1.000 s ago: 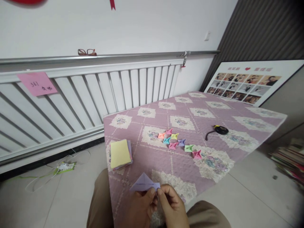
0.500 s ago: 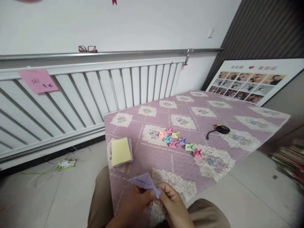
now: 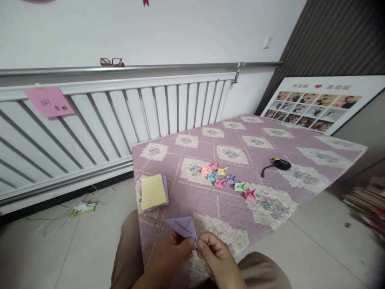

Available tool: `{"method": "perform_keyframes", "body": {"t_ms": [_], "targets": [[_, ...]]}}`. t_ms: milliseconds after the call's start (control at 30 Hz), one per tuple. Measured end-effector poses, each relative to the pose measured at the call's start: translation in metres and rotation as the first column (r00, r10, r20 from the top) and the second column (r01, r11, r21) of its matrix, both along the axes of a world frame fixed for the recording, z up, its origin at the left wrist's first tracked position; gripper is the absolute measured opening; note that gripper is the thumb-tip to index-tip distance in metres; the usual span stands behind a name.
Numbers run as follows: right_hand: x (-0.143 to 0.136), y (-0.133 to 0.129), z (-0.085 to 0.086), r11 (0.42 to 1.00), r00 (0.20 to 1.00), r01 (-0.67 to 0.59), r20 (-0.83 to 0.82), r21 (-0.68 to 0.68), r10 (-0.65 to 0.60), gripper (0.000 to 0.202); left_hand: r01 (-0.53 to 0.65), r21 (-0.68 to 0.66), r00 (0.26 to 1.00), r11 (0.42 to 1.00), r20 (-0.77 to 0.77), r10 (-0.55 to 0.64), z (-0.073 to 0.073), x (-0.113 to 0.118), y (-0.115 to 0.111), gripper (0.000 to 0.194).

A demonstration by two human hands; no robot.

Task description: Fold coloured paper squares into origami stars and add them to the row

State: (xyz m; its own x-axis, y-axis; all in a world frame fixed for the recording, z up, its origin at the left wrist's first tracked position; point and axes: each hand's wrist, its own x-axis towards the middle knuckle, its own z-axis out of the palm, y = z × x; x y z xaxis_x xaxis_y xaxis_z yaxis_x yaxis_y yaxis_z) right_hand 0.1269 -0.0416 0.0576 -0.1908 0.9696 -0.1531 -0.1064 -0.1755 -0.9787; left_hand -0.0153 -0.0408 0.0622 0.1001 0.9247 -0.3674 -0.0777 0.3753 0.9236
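A partly folded purple paper (image 3: 183, 226) is held between both hands over the near edge of the table. My left hand (image 3: 168, 253) grips its lower side, the thumb on top and the fingers partly hidden beneath. With thumb and forefinger, my right hand (image 3: 218, 255) pinches the lower right tip. Beyond the hands, several small folded paper pieces stand in a cluster, among them a pink one (image 3: 250, 194), a green one (image 3: 240, 186) and a blue one (image 3: 212, 176). A stack of square paper with a yellow sheet on top (image 3: 154, 192) lies at the table's left.
The patterned tablecloth (image 3: 192, 200) bears a coiled black cable (image 3: 282, 163) at the right. Behind are a white radiator (image 3: 177, 106), glasses (image 3: 112, 62) on a pipe, and a photo board (image 3: 321, 102). A power strip (image 3: 84, 208) lies on the floor.
The purple paper has turned a little in the hands, and its broad face shows more. My right fingers have shifted slightly left at its lower tip, which is now mostly covered.
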Motion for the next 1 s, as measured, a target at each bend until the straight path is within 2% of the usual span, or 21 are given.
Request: {"method": "perform_keyframes", "body": {"t_ms": [133, 300, 433, 533, 633, 733, 867, 1000], "targets": [[0.001, 0.000, 0.002, 1.000, 1.000, -0.002, 0.010, -0.001, 0.002, 0.046, -0.042, 0.038, 0.994, 0.998, 0.105, 0.038, -0.008, -0.003, 0.001, 0.025], [0.002, 0.000, -0.005, 0.992, 0.997, -0.056, -0.052, -0.109, 0.051, 0.043, 0.038, 0.072, 0.987, 0.997, 0.156, -0.049, -0.004, -0.007, 0.000, 0.026], [0.001, 0.000, -0.007, 0.998, 0.999, -0.023, 0.042, -0.058, 0.025, 0.041, 0.030, 0.066, 0.988, 0.997, 0.152, -0.040, 0.000, -0.007, -0.002, 0.026], [0.002, 0.002, -0.006, 0.998, 0.998, -0.025, 0.056, -0.057, 0.028, 0.041, 0.023, 0.062, 0.989, 0.998, 0.144, -0.032, -0.002, -0.007, -0.001, 0.026], [0.004, 0.002, -0.003, 0.993, 0.999, -0.054, -0.011, -0.101, 0.053, 0.042, 0.053, 0.050, 0.989, 0.997, 0.137, -0.060, -0.006, -0.010, 0.000, 0.030], [0.004, 0.001, -0.002, 0.978, 0.990, -0.096, -0.123, -0.183, 0.074, 0.044, 0.100, 0.076, 0.974, 0.992, 0.194, -0.113, -0.010, -0.014, 0.001, 0.037], [0.002, -0.001, -0.009, 0.943, 0.961, -0.166, -0.263, -0.290, 0.088, 0.047, 0.154, 0.145, 0.931, 0.977, 0.311, -0.193, -0.012, -0.016, 0.001, 0.036], [-0.001, 0.000, -0.018, 0.930, 0.943, -0.209, -0.313, -0.301, 0.110, 0.051, 0.177, 0.163, 0.909, 0.971, 0.352, -0.225, -0.009, -0.018, 0.001, 0.039]]}}
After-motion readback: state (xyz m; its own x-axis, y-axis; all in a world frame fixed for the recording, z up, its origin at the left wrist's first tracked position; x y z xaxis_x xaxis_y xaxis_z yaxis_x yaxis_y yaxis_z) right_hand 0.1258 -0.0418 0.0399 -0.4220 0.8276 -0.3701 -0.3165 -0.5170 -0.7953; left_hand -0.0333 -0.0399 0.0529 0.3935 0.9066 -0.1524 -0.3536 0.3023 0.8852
